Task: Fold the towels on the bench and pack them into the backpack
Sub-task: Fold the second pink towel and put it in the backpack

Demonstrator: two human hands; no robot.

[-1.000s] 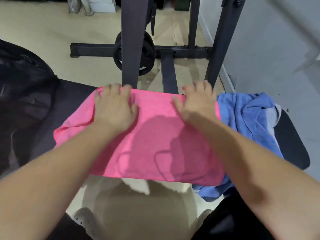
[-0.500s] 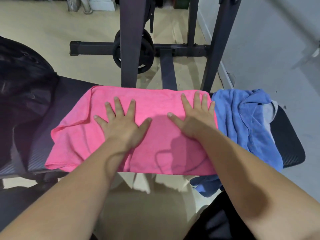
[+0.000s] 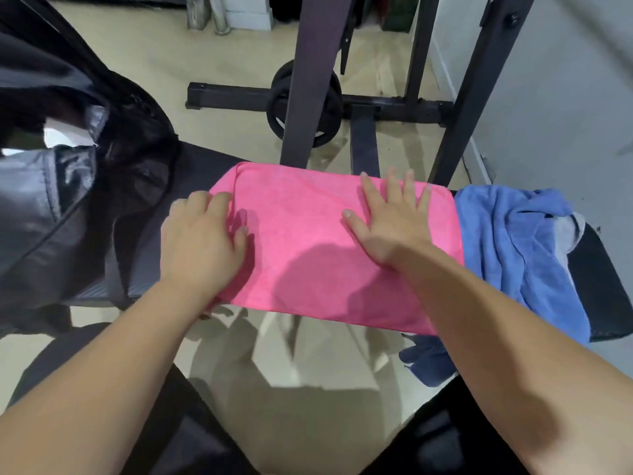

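We are looking down at a pink towel (image 3: 325,241) that is lying folded into a soft, rounded rectangle across the middle of the bench (image 3: 596,286), its nap fine and matte and its near edge hanging a little over the padded rim. Our right hand (image 3: 390,224) is pressing flat on the towel's right half, fingers straight and spread. Our left hand (image 3: 202,245) is sitting at the towel's left end with the fingers bent over the edge and the thumb on top of the cloth; we cannot tell whether they are gripping it or only resting there. Just beside the pink towel on the right, touching it, a blue towel (image 3: 513,241) is lying crumpled and thicker-looking, spilling over the bench's near side, with a bit of grey cloth (image 3: 572,231) showing beneath it. On the bench's left end the backpack (image 3: 68,200) is slumping open — black, shiny fabric with creased folds. The bench pad is dark and ribbed. Behind it the dark square-tube uprights of a rack (image 3: 308,80) are rising from a pale, glossy floor (image 3: 137,56), a round black weight plate (image 3: 275,108) is leaning at their base, and a plain grey-white wall (image 3: 565,97) is closing the right side.
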